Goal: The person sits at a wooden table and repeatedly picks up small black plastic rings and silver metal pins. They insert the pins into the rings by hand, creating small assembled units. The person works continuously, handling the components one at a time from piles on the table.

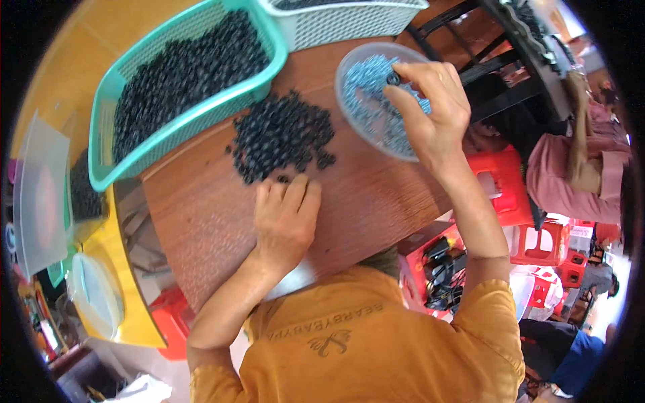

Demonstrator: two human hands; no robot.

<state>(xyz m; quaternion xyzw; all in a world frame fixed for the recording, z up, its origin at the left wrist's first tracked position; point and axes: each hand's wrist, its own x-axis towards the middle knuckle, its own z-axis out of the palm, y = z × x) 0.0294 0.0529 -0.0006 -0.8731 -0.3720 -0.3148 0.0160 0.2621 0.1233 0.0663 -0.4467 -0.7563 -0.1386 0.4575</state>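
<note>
A heap of small black round parts [282, 138] lies on the brown wooden table. At its near edge my left hand [287, 213] rests with bent fingers lowered to the tabletop. One black piece shows by its fingertips; what the fingers hold, if anything, is mostly hidden. Over a round translucent bowl [344, 111] of small shiny blue-silver pieces [373, 77], my right hand [433, 111] is raised. Its thumb and index finger pinch a small black ring-shaped part [393, 79]. The blue-silver pieces are too small to name.
A teal basket [191, 111] full of black parts stands at the far left of the table. Behind the bowl is a white basket [349, 23]. Red plastic stools [500, 185] stand to the right, near another person in a pink top [564, 168].
</note>
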